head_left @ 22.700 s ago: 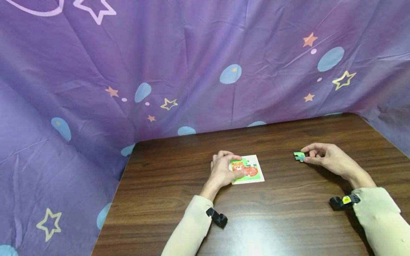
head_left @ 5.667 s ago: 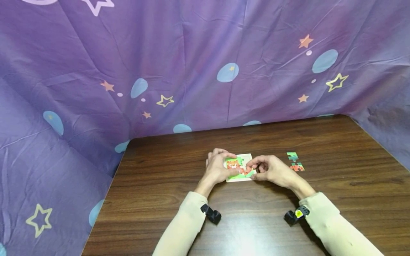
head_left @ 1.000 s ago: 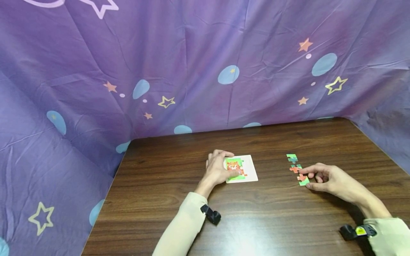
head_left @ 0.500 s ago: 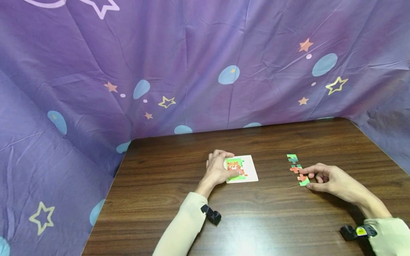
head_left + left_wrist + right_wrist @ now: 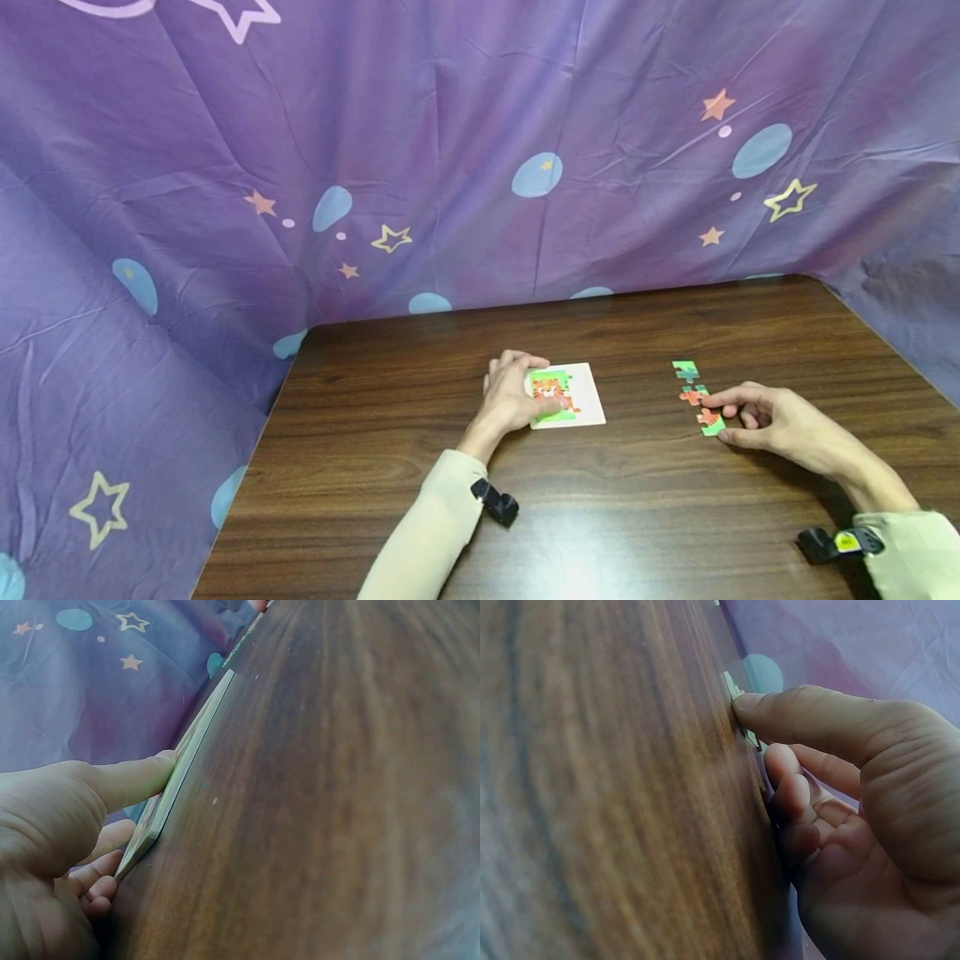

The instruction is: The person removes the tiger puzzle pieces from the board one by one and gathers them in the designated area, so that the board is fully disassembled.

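In the head view, a square puzzle board [image 5: 591,407] lies on the table, tiger-face pieces filling its left half and its right half bare white. My left hand [image 5: 513,400] grips the board's left side, thumb over the picture. In the left wrist view that thumb presses on top of the board [image 5: 177,778], other fingers by its far edge. Farther right, my right hand [image 5: 787,432] pinches an orange-and-green puzzle piece [image 5: 710,424] between thumb and index finger, flat at table level. Just behind it are an orange piece [image 5: 691,397] and a green-and-blue piece [image 5: 684,371].
The brown wooden table [image 5: 420,392] ends at a purple curtain [image 5: 465,125] printed with stars, which hangs behind and on the left. Each wrist wears a black strap-on camera, such as the left one [image 5: 497,503].
Since the oldest frame, tiger pieces have left the board's right half and lie at the right. My right hand has carried the latest one there from the board; the last second shows almost no motion.
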Tool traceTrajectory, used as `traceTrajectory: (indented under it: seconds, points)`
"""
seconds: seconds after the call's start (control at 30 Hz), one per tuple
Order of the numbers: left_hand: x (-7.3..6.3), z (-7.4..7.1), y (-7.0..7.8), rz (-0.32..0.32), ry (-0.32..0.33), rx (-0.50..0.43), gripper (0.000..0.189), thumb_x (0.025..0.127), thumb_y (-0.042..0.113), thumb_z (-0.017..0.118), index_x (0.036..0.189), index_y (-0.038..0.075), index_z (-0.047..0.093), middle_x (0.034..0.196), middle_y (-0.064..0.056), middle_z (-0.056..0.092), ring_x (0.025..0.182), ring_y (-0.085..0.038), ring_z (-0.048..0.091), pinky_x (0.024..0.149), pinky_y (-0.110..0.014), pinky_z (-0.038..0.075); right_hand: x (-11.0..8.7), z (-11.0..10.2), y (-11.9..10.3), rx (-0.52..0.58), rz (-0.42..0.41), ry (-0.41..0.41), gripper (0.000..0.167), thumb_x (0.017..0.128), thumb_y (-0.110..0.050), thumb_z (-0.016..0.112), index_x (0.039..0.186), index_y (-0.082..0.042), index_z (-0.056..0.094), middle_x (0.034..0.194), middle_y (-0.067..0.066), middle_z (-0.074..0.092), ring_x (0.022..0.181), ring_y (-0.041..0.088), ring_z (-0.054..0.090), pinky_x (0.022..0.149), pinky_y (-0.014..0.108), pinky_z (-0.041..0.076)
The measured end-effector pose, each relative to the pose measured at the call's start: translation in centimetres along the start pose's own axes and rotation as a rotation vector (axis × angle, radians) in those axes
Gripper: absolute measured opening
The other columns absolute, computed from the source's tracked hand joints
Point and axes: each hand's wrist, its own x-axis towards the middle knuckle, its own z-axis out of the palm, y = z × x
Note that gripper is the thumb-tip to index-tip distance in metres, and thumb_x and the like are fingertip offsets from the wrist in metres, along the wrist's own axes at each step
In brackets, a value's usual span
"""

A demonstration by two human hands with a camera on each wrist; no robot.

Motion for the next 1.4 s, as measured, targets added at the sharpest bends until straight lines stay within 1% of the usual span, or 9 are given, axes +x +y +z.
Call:
traceTrajectory:
  seconds: [0.27,0.37,0.6,0.73,0.83,1.0,1.13,1.23,1.4]
  points:
    - [-0.2,-0.2,0.1,-0.004,0.000,-0.010,0.070,0.076,0.032,0.103,0.139,0.022,0.076,0.152,-0.007,0.059,0.140,-0.030,0.048,0.120,-0.049,0.040,0.1,0.1,0.0,-0.005,0.011,0.003,0.043,0.089,-0.004,0.092,0.128,-0.011,0.078,0.095,0.003,0.064,0.069,0.008,0.053,0.055,0.031,0.042]
    - [-0.4,-0.4,0.4,0.000,-0.005,0.002,0.069,0.076,0.032,0.102,0.140,0.023,0.076,0.152,-0.006,0.060,0.140,-0.029,0.049,0.120,-0.048,0.040,0.1,0.0,0.0,0.003,0.022,0.001,0.043,0.090,-0.005,0.091,0.130,-0.011,0.078,0.095,0.003,0.065,0.069,0.008,0.055,0.055,0.031,0.043]
    - [-0.6,-1.0,1.4,0.002,-0.008,0.038,0.068,0.078,0.037,0.101,0.140,0.025,0.076,0.150,-0.004,0.060,0.139,-0.027,0.049,0.119,-0.045,0.041,0.4,-0.7,-0.5,0.040,0.044,0.008,0.037,0.098,-0.004,0.083,0.134,-0.007,0.075,0.097,0.001,0.069,0.070,0.010,0.061,0.055,0.030,0.049]
    - [-0.4,-0.7,1.0,-0.005,-0.010,0.001,0.069,0.076,0.035,0.102,0.139,0.023,0.076,0.151,-0.007,0.059,0.141,-0.031,0.048,0.121,-0.048,0.039,1.0,-0.9,-1.1,0.085,0.063,0.014,0.035,0.101,-0.003,0.080,0.135,-0.002,0.072,0.094,0.004,0.071,0.065,0.015,0.063,0.052,0.032,0.051]
    - [-0.2,-0.4,0.5,-0.010,-0.010,-0.021,0.071,0.074,0.033,0.103,0.139,0.022,0.076,0.151,-0.008,0.059,0.141,-0.032,0.048,0.122,-0.050,0.039,1.9,-1.1,-1.9,0.093,0.061,0.033,0.034,0.103,-0.004,0.079,0.136,0.001,0.071,0.094,0.006,0.073,0.066,0.016,0.065,0.053,0.032,0.052]
    - [-0.1,-0.2,0.2,-0.014,-0.011,-0.009,0.070,0.076,0.032,0.103,0.139,0.023,0.076,0.151,-0.006,0.059,0.140,-0.029,0.048,0.121,-0.048,0.040,3.9,-0.9,-3.7,0.096,0.084,0.057,0.035,0.104,-0.011,0.080,0.137,-0.003,0.072,0.098,0.006,0.074,0.078,0.014,0.069,0.064,0.028,0.054]
    - [-0.1,-0.2,0.2,-0.019,-0.009,-0.008,0.068,0.077,0.030,0.103,0.139,0.023,0.076,0.151,-0.006,0.060,0.140,-0.029,0.049,0.121,-0.049,0.040,5.5,-0.4,-5.3,0.136,0.089,0.065,0.034,0.105,-0.013,0.079,0.137,-0.004,0.073,0.099,0.005,0.072,0.080,0.016,0.070,0.070,0.028,0.057]
    - [-0.2,-0.3,0.3,-0.017,-0.010,-0.008,0.068,0.077,0.030,0.103,0.139,0.023,0.076,0.152,-0.006,0.059,0.141,-0.030,0.048,0.121,-0.049,0.040,6.6,0.2,-6.2,0.158,0.080,0.077,0.031,0.105,-0.012,0.079,0.135,-0.006,0.074,0.097,0.005,0.072,0.077,0.016,0.070,0.064,0.030,0.058]
    - [-0.2,-0.3,0.4,-0.011,-0.007,-0.010,0.070,0.075,0.030,0.103,0.139,0.022,0.076,0.151,-0.006,0.059,0.141,-0.030,0.048,0.121,-0.050,0.039,8.4,1.6,-7.3,0.142,0.059,0.087,0.029,0.105,-0.014,0.079,0.133,-0.008,0.074,0.098,0.003,0.071,0.073,0.011,0.062,0.053,0.031,0.049]
